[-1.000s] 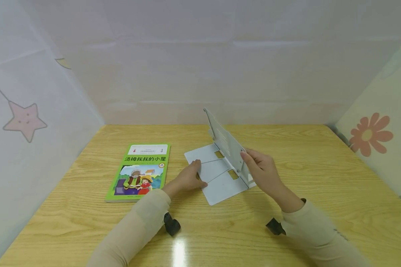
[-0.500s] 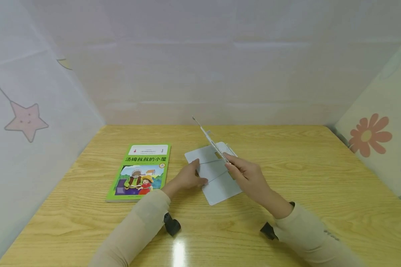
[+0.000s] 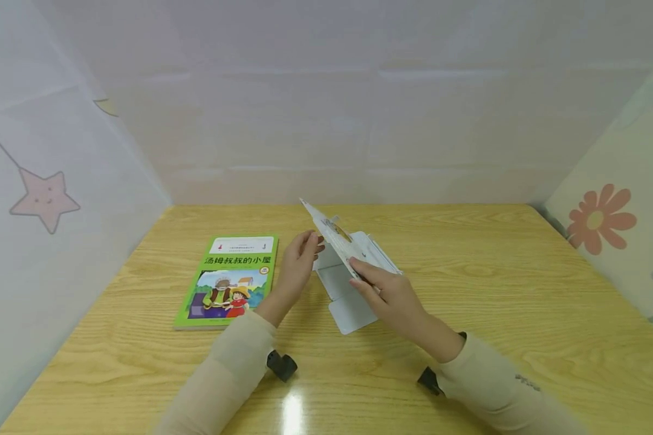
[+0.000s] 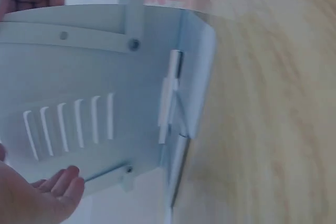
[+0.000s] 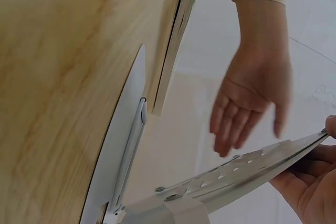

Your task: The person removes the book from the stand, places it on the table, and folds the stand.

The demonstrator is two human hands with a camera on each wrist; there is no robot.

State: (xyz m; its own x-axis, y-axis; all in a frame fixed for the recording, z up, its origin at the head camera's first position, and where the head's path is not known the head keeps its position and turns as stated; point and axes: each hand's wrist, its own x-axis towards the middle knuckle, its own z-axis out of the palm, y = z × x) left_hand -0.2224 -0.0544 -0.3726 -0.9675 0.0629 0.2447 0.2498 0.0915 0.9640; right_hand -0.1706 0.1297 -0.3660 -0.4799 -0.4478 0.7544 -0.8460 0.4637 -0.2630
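Observation:
A white metal book stand (image 3: 350, 311) rests on the table, its base flat and its upper panel (image 3: 332, 234) raised at a slant. My right hand (image 3: 394, 302) holds the panel by its near edge, thumb on one face and fingers on the other. Left of the panel, my left hand (image 3: 296, 266) is raised off the base, fingers loosely extended. In the right wrist view this left hand (image 5: 257, 82) holds nothing and appears apart from the panel. The left wrist view shows the panel's slotted face (image 4: 68, 129) and its hinge (image 4: 170, 98).
A green-covered picture book (image 3: 228, 281) lies flat on the wooden table (image 3: 500, 260), left of the stand. Patterned cloth walls (image 3: 332, 121) stand behind the table and along both sides.
My right hand has swung the panel leftward over the base, so its other face now shows. My left hand has let go of the base's left edge and risen toward the panel.

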